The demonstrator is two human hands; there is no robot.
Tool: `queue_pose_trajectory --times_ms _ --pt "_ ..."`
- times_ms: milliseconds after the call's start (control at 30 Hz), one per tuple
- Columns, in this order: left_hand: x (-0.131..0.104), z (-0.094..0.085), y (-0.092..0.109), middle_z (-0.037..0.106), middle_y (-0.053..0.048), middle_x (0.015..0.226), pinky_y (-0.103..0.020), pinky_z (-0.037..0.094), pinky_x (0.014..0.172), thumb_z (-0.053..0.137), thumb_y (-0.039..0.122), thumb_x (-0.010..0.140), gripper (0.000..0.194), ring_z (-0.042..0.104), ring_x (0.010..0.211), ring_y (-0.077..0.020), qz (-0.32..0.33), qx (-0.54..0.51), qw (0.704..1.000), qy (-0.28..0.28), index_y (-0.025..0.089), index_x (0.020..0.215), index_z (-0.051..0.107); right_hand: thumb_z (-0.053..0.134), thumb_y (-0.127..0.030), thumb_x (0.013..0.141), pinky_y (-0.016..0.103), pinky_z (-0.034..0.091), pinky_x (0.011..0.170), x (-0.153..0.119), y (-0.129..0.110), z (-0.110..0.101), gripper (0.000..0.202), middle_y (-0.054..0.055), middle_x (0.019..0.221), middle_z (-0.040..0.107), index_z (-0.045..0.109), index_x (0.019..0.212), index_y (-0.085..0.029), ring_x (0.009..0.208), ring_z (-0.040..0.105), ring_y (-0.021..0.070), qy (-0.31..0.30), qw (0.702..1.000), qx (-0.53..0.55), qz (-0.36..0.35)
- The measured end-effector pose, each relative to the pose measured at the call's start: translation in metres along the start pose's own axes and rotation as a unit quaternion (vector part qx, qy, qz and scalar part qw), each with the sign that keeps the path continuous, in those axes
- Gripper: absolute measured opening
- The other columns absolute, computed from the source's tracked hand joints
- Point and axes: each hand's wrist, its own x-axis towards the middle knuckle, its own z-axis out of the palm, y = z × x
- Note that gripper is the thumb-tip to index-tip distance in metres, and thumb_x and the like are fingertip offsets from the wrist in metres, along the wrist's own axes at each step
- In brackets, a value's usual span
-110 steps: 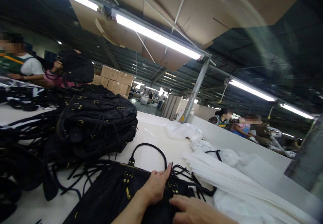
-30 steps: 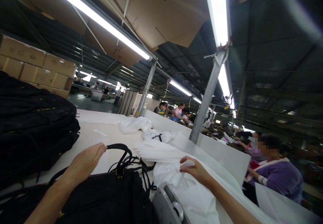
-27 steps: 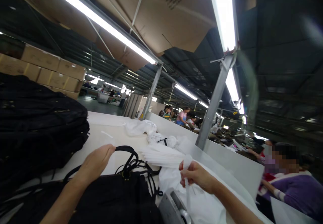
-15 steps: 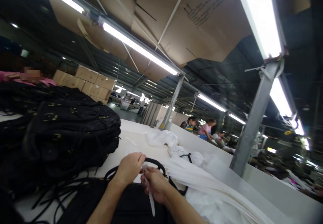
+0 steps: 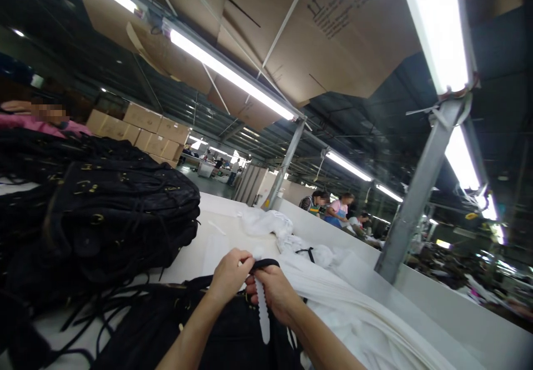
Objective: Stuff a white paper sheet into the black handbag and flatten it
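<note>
Pinching the handle (image 5: 270, 263) above the black handbag (image 5: 235, 331) with left hand (image 5: 229, 274), gripping a notched white strip (image 5: 262, 314) there with right hand (image 5: 277, 291); cannot make out their hidden crossing, nor the handbag's cut-off lower part.

The left arm (image 5: 189, 334) is leaning up and to the right, and the right arm (image 5: 322, 336) is leaning up and to the left. Both arms are showing bare skin, and together they are making a shape like a tent. The left hand (image 5: 230, 275) is sitting a little higher, with its back facing the camera. Its fingers are curling in and pinching tight. The right hand (image 5: 273, 290) is sitting just beside it, a bit lower. Its fingers (image 5: 251, 289) are folding in and pointing toward the left hand.
</note>
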Motion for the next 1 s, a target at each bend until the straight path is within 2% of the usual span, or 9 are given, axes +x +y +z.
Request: queue_pose_trajectory --times_ms 133,267,400,500,600,700,800,900,1000 --pt "-0.002 0.009 0.004 0.05 0.004 0.059 -0.025 0.034 0.06 0.046 0.032 0.079 0.024 0.051 0.064 -0.0149 0.027 -0.049 0.998 -0.035 0.02 0.061 0.056 0.067 -0.042 0.068 0.024 0.047 0.046 -0.027 -0.01 -0.012 0.033 0.001 0.066 0.062 0.058 0.083 -0.015 0.053 0.062 0.0137 0.004 0.995 -0.103 0.019" --pt "-0.006 0.016 0.012 0.036 0.006 0.053 -0.025 0.028 0.053 0.045 0.033 0.077 0.025 0.04 0.056 -0.0124 0.034 -0.072 0.997 -0.009 0.02 0.055 0.043 0.066 -0.039 0.064 0.021 0.039 0.036 -0.05 -0.013 -0.02 0.028 -0.001 0.057 0.063 0.049 0.076 -0.02 0.046 0.062 0.0171 0.041 0.978 -0.203 -0.001" --pt "-0.012 0.023 0.02 0.039 0.004 0.058 -0.026 0.029 0.057 0.045 0.035 0.078 0.024 0.04 0.059 -0.0134 0.042 -0.077 0.995 0.043 0.021 0.058 0.044 0.075 -0.041 0.061 0.023 0.045 0.043 -0.066 -0.022 -0.022 0.039 -0.005 0.06 0.063 0.049 0.082 -0.021 0.049 0.062 0.0149 0.044 0.994 -0.073 -0.072" --pt "-0.014 0.024 0.022 0.048 0.003 0.062 -0.026 0.032 0.059 0.046 0.037 0.079 0.023 0.043 0.061 -0.0139 0.051 -0.094 0.993 0.05 0.02 0.065 0.054 0.078 -0.039 0.058 0.029 0.054 0.066 -0.072 -0.034 -0.024 0.041 0.003 0.075 0.069 0.064 0.088 -0.016 0.07 0.068 0.0175 0.006 0.998 0.01 -0.058" --pt "-0.012 0.024 0.021 0.051 0.003 0.062 -0.025 0.034 0.058 0.047 0.039 0.081 0.025 0.044 0.058 -0.0135 0.05 -0.115 0.991 0.052 0.019 0.068 0.057 0.079 -0.033 0.057 0.033 0.054 0.079 -0.071 -0.042 -0.027 0.043 0.006 0.085 0.071 0.071 0.096 -0.017 0.088 0.067 0.0218 -0.023 0.997 -0.006 -0.069" --pt "-0.011 0.022 0.02 0.054 0.002 0.064 -0.025 0.037 0.058 0.048 0.04 0.082 0.026 0.046 0.059 -0.0136 0.055 -0.134 0.988 0.057 0.019 0.071 0.058 0.078 -0.042 0.064 0.027 0.051 0.064 -0.065 -0.045 -0.027 0.027 0.004 0.076 0.067 0.07 0.075 -0.018 0.075 0.064 0.0187 0.009 0.977 -0.142 -0.156" --pt "-0.011 0.021 0.021 0.053 0.003 0.063 -0.025 0.036 0.057 0.048 0.039 0.082 0.024 0.046 0.058 -0.0131 0.061 -0.137 0.986 0.068 0.019 0.073 0.058 0.074 -0.055 0.069 0.02 0.038 0.044 -0.058 -0.047 -0.024 0.043 0.001 0.065 0.059 0.057 0.057 -0.018 0.052 0.051 0.0092 0.052 0.953 -0.186 -0.233" --pt "-0.012 0.02 0.023 0.053 0.003 0.063 -0.025 0.036 0.056 0.05 0.037 0.082 0.021 0.045 0.055 -0.0124 0.063 -0.132 0.985 0.087 0.019 0.073 0.057 0.068 -0.067 0.069 0.018 0.016 0.033 -0.053 -0.046 -0.018 0.05 -0.005 0.051 0.053 0.057 0.069 -0.018 0.033 0.03 0.0025 0.053 0.977 -0.116 -0.172" --pt "-0.012 0.019 0.021 0.055 0.003 0.064 -0.025 0.037 0.056 0.049 0.034 0.081 0.018 0.046 0.055 -0.0123 0.062 -0.127 0.985 0.101 0.019 0.076 0.058 0.068 -0.072 0.063 0.017 0.018 0.031 -0.048 -0.043 -0.014 0.057 -0.001 0.055 0.061 0.057 0.071 -0.016 0.032 0.038 0.0034 0.055 0.988 -0.101 -0.099"
